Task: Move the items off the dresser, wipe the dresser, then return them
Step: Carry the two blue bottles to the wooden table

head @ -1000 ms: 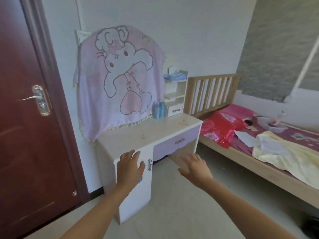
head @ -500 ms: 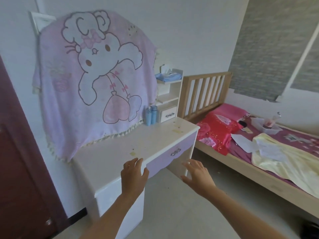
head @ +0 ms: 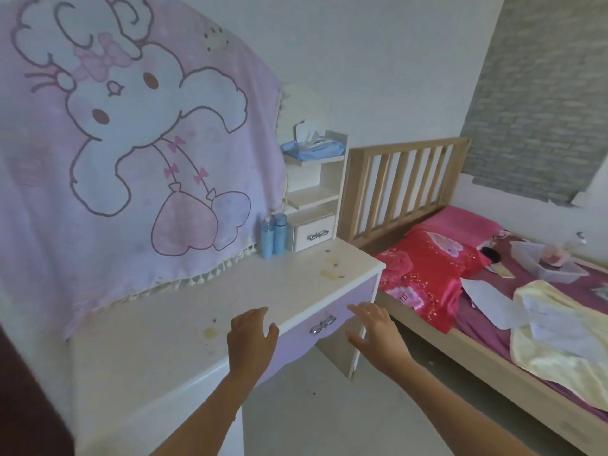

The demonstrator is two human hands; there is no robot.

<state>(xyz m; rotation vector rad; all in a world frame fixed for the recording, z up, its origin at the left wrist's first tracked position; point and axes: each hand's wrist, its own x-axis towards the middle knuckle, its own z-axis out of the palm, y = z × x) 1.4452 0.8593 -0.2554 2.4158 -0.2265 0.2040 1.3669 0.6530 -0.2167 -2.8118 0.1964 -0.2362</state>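
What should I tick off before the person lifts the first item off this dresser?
1. Hands free: ok. The left hand and right hand are open and hold nothing.
2. Items located: ok. Two blue bottles stand beside the small shelf unit at the back of the dresser.
3. Wipes pack on the unit's top: ok, within view.
4. Drop-off spot: cannot tell; the bed is cluttered.
5. Wiping cloth in hand: not ok.
6. Stains visible on the dresser top: ok.
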